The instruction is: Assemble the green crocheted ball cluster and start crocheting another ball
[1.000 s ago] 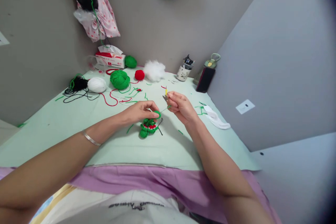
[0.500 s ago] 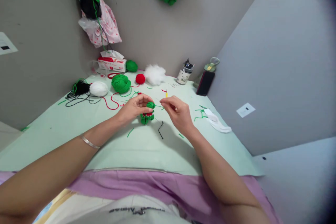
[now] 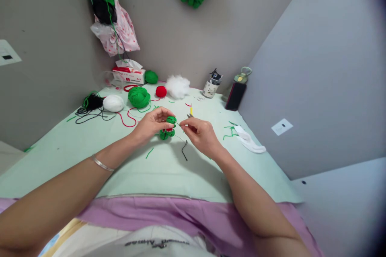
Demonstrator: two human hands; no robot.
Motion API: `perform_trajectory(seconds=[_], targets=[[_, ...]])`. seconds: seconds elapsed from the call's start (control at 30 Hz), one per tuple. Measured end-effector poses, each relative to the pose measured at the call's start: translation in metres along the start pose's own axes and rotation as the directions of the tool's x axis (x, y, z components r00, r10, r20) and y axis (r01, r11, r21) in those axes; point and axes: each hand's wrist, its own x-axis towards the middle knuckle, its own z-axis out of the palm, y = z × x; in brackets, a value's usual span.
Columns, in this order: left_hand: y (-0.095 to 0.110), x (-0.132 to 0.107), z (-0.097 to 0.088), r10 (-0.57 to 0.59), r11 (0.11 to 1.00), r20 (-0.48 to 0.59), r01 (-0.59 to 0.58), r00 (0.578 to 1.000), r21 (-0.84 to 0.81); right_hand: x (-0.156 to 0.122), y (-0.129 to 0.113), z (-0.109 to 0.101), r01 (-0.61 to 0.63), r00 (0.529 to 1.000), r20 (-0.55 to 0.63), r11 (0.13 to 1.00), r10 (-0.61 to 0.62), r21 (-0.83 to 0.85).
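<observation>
My left hand [image 3: 157, 122] pinches a small crocheted piece [image 3: 164, 134] above the table. The piece has several round green parts with dark lines and some red between them; my fingers cover part of it. Just to its right, my right hand [image 3: 197, 132] is closed, thumb against forefinger, on a thin needle-like thing [image 3: 178, 124] that points at the top green ball. Too fine to make out fully, it reaches close to the ball. A pale thread with a dark yarn end [image 3: 184, 151] trails from the piece onto the table.
Yarn balls in green [image 3: 139, 96], white [image 3: 113, 103] and red [image 3: 161, 91] stand behind, near white stuffing [image 3: 177, 86]. Grey blade tips [image 3: 189, 115] show behind my right hand. A jar [image 3: 211, 87], a phone [image 3: 236, 96] and a white cloth strip [image 3: 249, 139] are on the right.
My right hand has moved left and slightly down, bringing its fingertips close to the crocheted piece. The grey blade tips have come into view behind it. My left hand has barely shifted.
</observation>
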Motion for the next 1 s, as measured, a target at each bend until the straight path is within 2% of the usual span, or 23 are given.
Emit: perform_trajectory(seconds=[0.33,0.67,0.87,1.0], targets=[[-0.003,0.0,-0.001,0.012,1.0,-0.011,-0.012,1.0,-0.002,-0.001,0.001,0.005,-0.078,0.997,0.015,0.997,0.078,0.023],[-0.001,-0.004,0.006,-0.024,0.999,0.031,0.025,0.999,-0.031,-0.001,0.0,0.017,-0.163,0.986,0.021,0.96,0.162,0.228],[0.0,-0.004,0.004,0.034,0.999,0.03,-0.033,0.999,-0.023,0.004,0.004,0.015,-0.267,0.964,0.093,0.896,0.25,0.356],[0.002,-0.005,0.003,0.058,0.998,0.045,-0.058,0.997,-0.007,0.006,0.009,0.009,-0.274,0.961,0.159,0.866,0.227,0.419]])
